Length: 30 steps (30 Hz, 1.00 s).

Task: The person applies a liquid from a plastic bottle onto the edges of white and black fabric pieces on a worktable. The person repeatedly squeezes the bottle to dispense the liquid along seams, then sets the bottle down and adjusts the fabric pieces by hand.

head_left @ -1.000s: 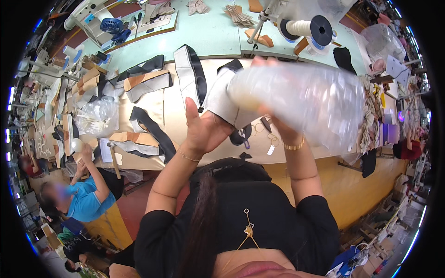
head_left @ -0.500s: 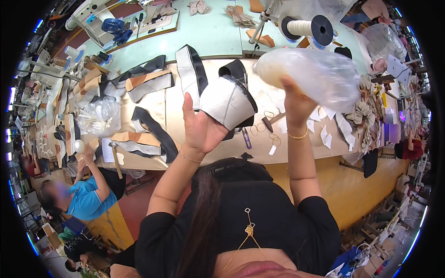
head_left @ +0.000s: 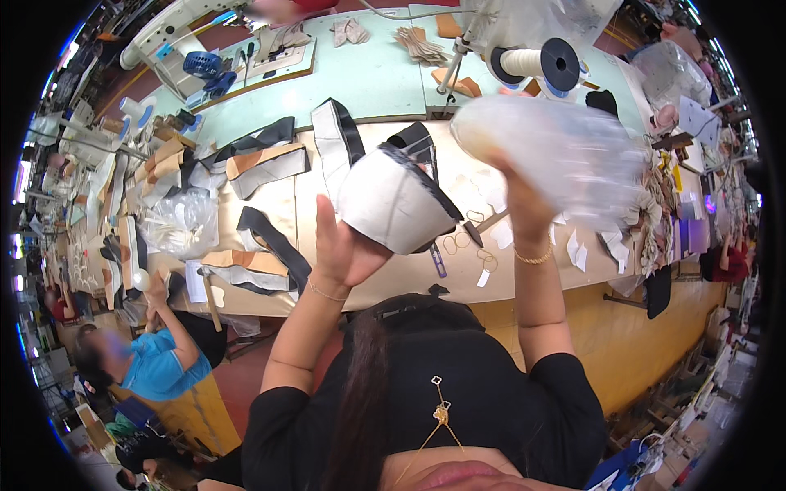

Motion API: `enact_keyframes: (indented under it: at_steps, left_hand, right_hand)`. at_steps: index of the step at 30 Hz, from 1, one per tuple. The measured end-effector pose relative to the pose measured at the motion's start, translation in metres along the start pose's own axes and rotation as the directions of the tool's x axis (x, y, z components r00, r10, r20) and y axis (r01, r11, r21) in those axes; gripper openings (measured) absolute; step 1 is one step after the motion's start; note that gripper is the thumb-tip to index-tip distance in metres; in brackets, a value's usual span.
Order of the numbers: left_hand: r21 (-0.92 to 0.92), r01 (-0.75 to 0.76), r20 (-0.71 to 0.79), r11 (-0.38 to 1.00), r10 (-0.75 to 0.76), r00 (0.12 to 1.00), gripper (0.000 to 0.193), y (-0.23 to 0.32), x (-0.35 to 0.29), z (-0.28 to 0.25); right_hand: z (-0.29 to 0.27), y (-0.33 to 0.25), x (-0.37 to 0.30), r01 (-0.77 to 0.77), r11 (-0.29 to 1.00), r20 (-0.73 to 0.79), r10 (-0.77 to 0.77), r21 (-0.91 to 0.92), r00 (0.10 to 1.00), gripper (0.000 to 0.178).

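My left hand (head_left: 348, 255) holds a curved, stitched piece that looks like a shoe upper (head_left: 393, 200), white inside with a black edge. Its thumb points up beside the piece, and its fingers are partly hidden under it. My right hand (head_left: 528, 204) grips a large rounded white bundle (head_left: 548, 151), apparently wrapped in clear plastic and smeared by motion. Both hands are above the tan-covered table. Beneath them lie thread snips (head_left: 439, 262), a hammer-like tool (head_left: 475, 232) and a white tag (head_left: 484, 278).
Black, tan and white cut pieces (head_left: 266, 170) lie at left, near a clear plastic bag (head_left: 180, 222). Beyond are a thread spool (head_left: 528, 63), a small blue fan (head_left: 205, 64) and gloves (head_left: 422, 45). A person in blue (head_left: 168, 356) works at lower left.
The shoe upper has tilted and come slightly lower in my left hand. The bundle in my right hand has swung a little downward. Both hands keep their hold.
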<state>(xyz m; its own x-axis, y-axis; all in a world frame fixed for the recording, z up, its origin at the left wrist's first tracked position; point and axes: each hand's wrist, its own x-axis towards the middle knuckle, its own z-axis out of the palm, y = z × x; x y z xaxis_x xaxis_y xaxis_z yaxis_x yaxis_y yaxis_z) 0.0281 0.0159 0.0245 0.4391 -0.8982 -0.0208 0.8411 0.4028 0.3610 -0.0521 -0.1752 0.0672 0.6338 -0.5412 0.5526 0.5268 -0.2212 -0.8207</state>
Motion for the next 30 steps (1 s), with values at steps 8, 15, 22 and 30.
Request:
enact_keyframes:
  at_steps: [8, 15, 22, 30]
  left_hand:
    - [0.051, -0.012, -0.178, 0.999, 0.021, 0.984, 0.079, -0.003, 0.005, 0.011]
    - [-0.021, 0.018, -0.220, 1.000, -0.023, 0.975, 0.080, -0.001, 0.004, 0.013]
    - [0.060, -0.004, -0.262, 0.998, 0.020, 0.965, 0.079, 0.004, 0.008, 0.012]
    - [0.303, 0.076, -0.297, 0.950, 0.019, 0.955, 0.081, -0.006, 0.008, 0.008]
  right_hand:
    - [0.006, 0.007, -0.025, -0.234, 0.957, 0.103, 0.219, 0.174, 0.970, 0.063]
    - [-0.001, -0.002, -0.025, -0.241, 0.970, 0.164, 0.234, 0.024, 0.958, 0.057]
    - [0.016, 0.004, -0.009, -0.058, 0.995, -0.059, 0.054, -0.081, 0.997, 0.049]
    - [0.003, 0.019, -0.001, 0.182, 0.923, 0.037, -0.180, -0.340, 0.983, 0.039]
